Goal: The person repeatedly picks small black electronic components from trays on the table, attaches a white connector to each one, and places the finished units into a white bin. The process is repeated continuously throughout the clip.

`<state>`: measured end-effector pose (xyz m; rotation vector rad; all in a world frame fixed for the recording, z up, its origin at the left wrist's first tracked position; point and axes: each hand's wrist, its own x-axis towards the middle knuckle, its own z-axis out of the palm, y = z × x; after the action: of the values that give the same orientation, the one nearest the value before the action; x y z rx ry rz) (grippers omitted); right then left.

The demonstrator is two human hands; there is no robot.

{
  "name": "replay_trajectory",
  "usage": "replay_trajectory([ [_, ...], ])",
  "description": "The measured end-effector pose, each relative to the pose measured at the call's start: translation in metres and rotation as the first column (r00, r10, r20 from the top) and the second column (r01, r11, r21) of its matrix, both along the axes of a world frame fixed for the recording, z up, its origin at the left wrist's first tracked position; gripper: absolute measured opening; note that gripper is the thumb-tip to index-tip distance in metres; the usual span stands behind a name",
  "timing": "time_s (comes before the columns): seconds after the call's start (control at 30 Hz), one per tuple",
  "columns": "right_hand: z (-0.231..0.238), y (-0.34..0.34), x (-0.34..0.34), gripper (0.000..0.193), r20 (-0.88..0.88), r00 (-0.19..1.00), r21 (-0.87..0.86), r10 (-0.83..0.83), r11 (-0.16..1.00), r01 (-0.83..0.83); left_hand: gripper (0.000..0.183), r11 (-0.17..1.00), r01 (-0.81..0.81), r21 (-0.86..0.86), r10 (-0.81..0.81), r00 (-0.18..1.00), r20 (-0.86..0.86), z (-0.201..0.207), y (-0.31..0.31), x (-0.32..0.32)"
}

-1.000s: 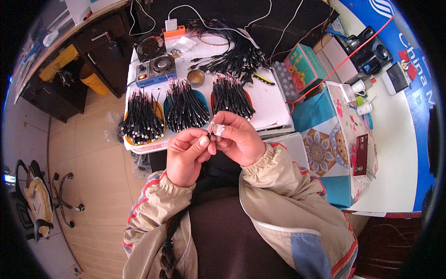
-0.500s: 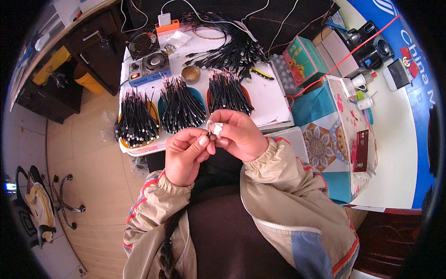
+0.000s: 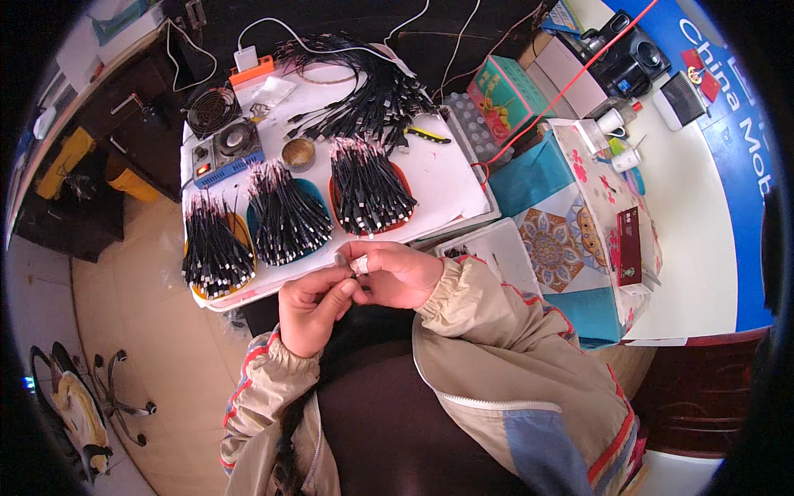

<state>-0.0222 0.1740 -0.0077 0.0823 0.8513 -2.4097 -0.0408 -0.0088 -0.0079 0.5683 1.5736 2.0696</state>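
My left hand (image 3: 311,311) and my right hand (image 3: 400,276) meet in front of me, just off the table's near edge. Thumbs and fingertips of both are pinched together around something small that they mostly hide. A white wrap (image 3: 359,264) is around a finger of the right hand. Closest beyond them stand three trays of short black cables with metal plugs and bare pinkish wire ends: a yellow tray's bundle (image 3: 217,252), a teal tray's bundle (image 3: 288,211) and a red tray's bundle (image 3: 370,190).
Behind the trays are a blue heating unit (image 3: 228,155) with a lit switch, a round tin (image 3: 298,153), yellow-black cutters (image 3: 428,135), a fan (image 3: 212,112) and a cable pile (image 3: 372,95). A white bin (image 3: 506,248) sits right of my hands; a red cord (image 3: 571,78) crosses the right side.
The view has shifted, so the table sits lower and further left. Both hands stay pinched together, slightly lower in the picture; the thin loop by the right fingers no longer shows.
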Motion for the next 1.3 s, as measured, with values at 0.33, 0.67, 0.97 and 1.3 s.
replay_trajectory([
  [0.33, -0.045, 0.107, -0.08, 0.017, -0.51, 0.854, 0.805, 0.098, -0.295, 0.514, 0.012, 0.987, -0.13, 0.098, 0.107, 0.971, 0.213, -0.012, 0.012, -0.016],
  [0.67, -0.031, 0.071, -0.102, 0.02, -0.461, 0.862, 0.628, 0.213, -0.608, 0.486, 0.012, 0.978, -0.194, 0.079, 0.173, 0.96, 0.219, -0.016, 0.009, -0.016],
  [0.97, -0.03, 0.048, -0.089, 0.025, -0.369, 0.884, 0.635, 0.286, -0.618, 0.464, 0.012, 0.966, -0.215, 0.146, 0.169, 0.946, 0.275, -0.018, 0.002, -0.013],
  [1.3, -0.007, 0.051, -0.068, 0.024, -0.585, 0.81, 0.81, 0.032, -0.033, 0.586, 0.014, 0.924, -0.343, 0.172, 0.272, 0.902, 0.337, -0.012, 0.001, -0.016],
])
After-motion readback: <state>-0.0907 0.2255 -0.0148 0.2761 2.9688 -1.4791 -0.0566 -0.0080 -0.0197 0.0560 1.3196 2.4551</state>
